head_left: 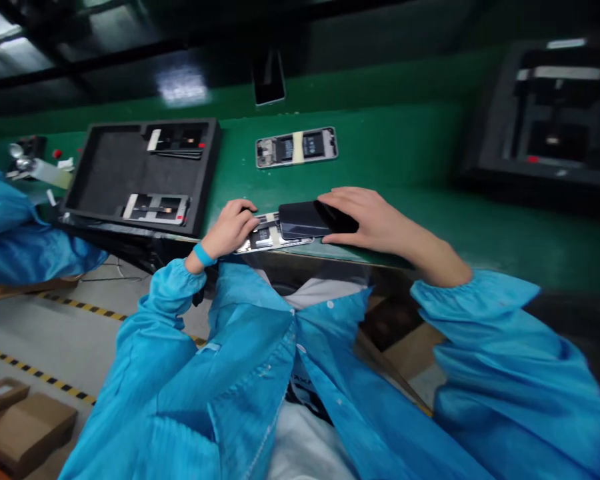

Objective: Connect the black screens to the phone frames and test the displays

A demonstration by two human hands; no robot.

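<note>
An opened phone body (266,237) with its battery showing lies at the front edge of the green bench. My left hand (231,227) grips its left end, fingers curled over it. My right hand (363,217) holds a black glass screen panel (300,220) by its right end, thumb below and fingers above. The panel overlaps the right part of the phone body. Farther back lies a second opened phone body (297,147) with a pale strip across its battery.
A black foam tray (209,177) holding phone parts stands at left. Another dark tray (485,143) with parts is at right. A black phone-like panel (269,80) lies at the back. A person's blue sleeve (25,233) shows at far left.
</note>
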